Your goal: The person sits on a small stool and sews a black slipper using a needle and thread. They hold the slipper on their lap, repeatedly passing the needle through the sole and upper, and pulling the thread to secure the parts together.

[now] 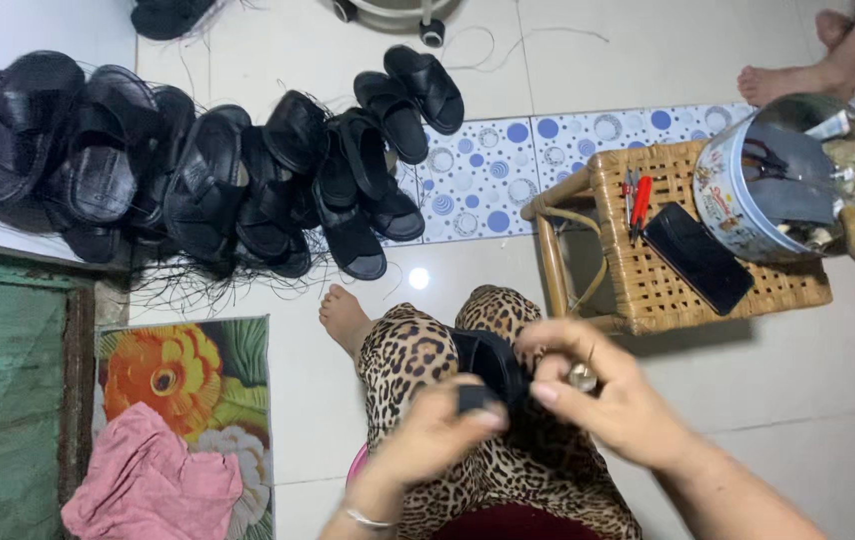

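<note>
Both my hands work over my lap, which is covered in leopard-print cloth. My left hand [438,425] pinches the near edge of a black sandal [488,362] that lies on my knee. My right hand [603,385] grips the sandal's strap from the right side and also holds a small shiny metal object [582,377]. My bare foot [345,315] rests on the white tile floor just left of my knee.
A long heap of black sandals [198,170] lies on the floor at upper left. A wicker stool [668,270] at right carries a black phone [698,258], red-handled pliers [640,203] and a round tin of tools [798,180]. Another person's bare feet [798,70] show at top right. A pink cloth [148,480] sits on a floral mat.
</note>
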